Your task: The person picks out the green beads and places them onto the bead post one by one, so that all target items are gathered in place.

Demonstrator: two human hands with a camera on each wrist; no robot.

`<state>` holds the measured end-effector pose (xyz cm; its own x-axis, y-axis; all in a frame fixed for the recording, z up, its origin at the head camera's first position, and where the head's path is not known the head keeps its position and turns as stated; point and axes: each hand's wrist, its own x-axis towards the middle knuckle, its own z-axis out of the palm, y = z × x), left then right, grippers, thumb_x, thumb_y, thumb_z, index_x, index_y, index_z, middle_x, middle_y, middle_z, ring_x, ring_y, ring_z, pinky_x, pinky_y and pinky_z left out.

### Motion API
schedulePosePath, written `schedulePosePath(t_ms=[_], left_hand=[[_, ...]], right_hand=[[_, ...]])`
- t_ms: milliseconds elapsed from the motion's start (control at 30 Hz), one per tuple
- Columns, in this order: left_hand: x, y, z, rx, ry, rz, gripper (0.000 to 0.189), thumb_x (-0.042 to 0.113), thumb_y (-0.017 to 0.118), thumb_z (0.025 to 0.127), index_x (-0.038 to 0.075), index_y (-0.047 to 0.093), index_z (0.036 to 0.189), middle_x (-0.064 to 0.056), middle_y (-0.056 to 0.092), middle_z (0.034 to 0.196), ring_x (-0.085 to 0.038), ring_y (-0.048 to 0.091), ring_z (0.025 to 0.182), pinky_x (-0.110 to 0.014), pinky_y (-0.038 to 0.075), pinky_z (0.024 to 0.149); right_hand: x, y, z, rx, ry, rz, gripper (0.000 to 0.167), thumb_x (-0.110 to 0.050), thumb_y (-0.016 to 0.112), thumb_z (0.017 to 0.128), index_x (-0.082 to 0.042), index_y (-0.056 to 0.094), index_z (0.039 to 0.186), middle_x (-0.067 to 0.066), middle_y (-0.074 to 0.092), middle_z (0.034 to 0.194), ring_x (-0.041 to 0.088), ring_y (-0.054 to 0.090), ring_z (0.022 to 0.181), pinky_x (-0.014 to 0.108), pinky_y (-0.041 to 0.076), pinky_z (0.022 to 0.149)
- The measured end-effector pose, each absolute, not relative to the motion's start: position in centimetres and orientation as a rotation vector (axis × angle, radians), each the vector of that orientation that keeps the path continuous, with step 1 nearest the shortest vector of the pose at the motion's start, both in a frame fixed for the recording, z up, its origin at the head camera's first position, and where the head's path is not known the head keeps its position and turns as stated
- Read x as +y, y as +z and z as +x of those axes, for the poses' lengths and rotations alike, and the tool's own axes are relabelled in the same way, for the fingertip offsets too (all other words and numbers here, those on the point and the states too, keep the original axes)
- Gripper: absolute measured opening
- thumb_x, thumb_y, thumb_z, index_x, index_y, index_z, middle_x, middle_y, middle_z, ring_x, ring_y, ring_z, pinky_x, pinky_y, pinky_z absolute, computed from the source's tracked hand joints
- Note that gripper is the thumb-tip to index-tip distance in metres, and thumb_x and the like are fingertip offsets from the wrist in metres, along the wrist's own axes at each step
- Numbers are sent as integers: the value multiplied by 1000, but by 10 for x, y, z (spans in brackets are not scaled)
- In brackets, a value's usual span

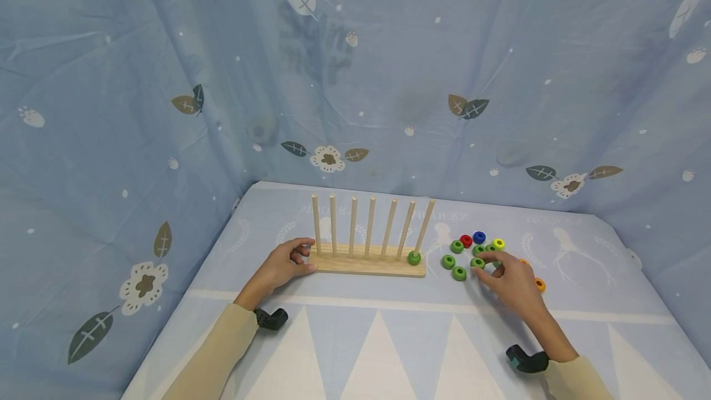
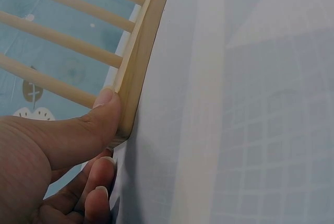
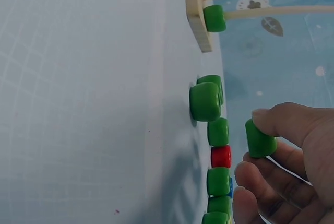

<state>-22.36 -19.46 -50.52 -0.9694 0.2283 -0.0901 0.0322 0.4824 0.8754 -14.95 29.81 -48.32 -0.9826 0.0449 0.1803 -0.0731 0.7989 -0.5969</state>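
A wooden rack with a flat base (image 1: 366,268) and a row of several upright pegs (image 1: 352,227) stands on the table. My left hand (image 1: 283,262) holds the base at its left end, the thumb (image 2: 107,112) on the corner and the other fingers curled beside it. One green bead (image 1: 413,258) sits at the foot of the rightmost peg. With my right hand (image 1: 513,283) I pinch another green bead (image 3: 261,139) between thumb and fingers; in the right wrist view it is raised above the loose beads.
To the right of the rack lie several loose green beads (image 1: 448,261), a red bead (image 1: 466,241), a blue bead (image 1: 479,237), a yellow bead (image 1: 498,244) and orange beads (image 1: 540,284), the last partly behind my right hand. A patterned blue curtain (image 1: 389,79) hangs behind the table.
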Motion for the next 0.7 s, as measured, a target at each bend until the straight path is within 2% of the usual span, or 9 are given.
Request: schedulePosePath(t_ms=[200,567,700], left_hand=[[-194,-504,-223,2540,1484,210,63,6,84,86,9,59,143,-9,61,115,-22,55,91,-37,45,79],[-195,-505,-224,2544,1471,204,63,8,85,85,10,60,143,-8,62,115,-22,55,91,-36,45,79],[-195,-506,-224,2540,1478,205,63,7,85,85,9,60,143,-9,61,115,-23,55,90,-36,45,78]], right_hand=[[297,-479,-149,-2791,907,20,36,-17,83,87,-6,72,120,3,66,78,16,53,59,27,38,46],[290,-469,-147,-2776,912,25,33,-19,82,89,-8,72,118,9,71,101,18,56,67,28,42,47],[288,-465,-146,-2766,899,45,33,-20,82,89,-9,72,119,9,72,103,18,58,67,28,42,47]])
